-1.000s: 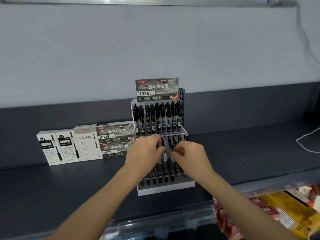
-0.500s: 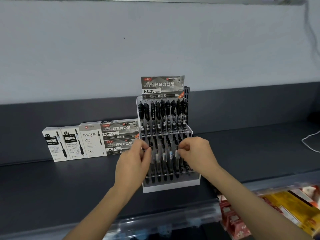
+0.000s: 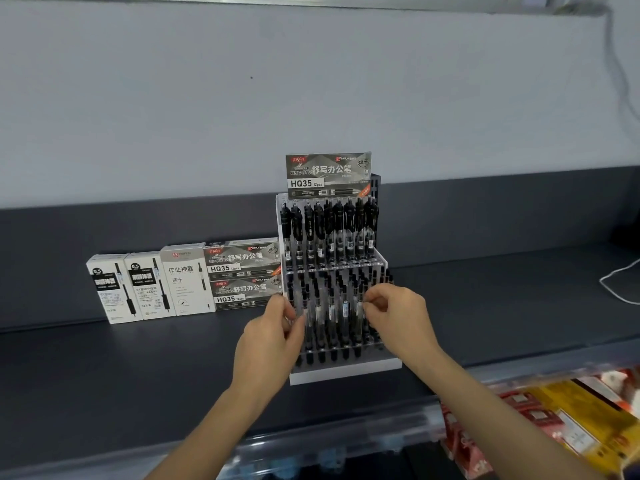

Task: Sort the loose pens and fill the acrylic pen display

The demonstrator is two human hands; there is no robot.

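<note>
The tiered acrylic pen display (image 3: 346, 373) stands on the dark shelf, with black pens (image 3: 329, 230) filling its upper row and several more pens (image 3: 332, 317) upright in the lower tier. An HQ35 pen box (image 3: 328, 174) is propped on top. My left hand (image 3: 270, 341) is at the lower tier's left side, its curled fingertips pinching a pen there. My right hand (image 3: 398, 320) is toward the right side, thumb and fingers pinching the top of another pen. The hands hide the outermost pens.
Left of the display stand three white pen boxes (image 3: 149, 285) and two stacked HQ35 boxes (image 3: 246, 275) against the back. A white cable (image 3: 620, 282) lies at the far right. Red and yellow packaged goods (image 3: 571, 420) sit on the shelf below, at the lower right.
My hands have spread apart, from touching pens in the middle of the lower tier to its left and right sides. The view has shifted, so the display sits a little further right.
</note>
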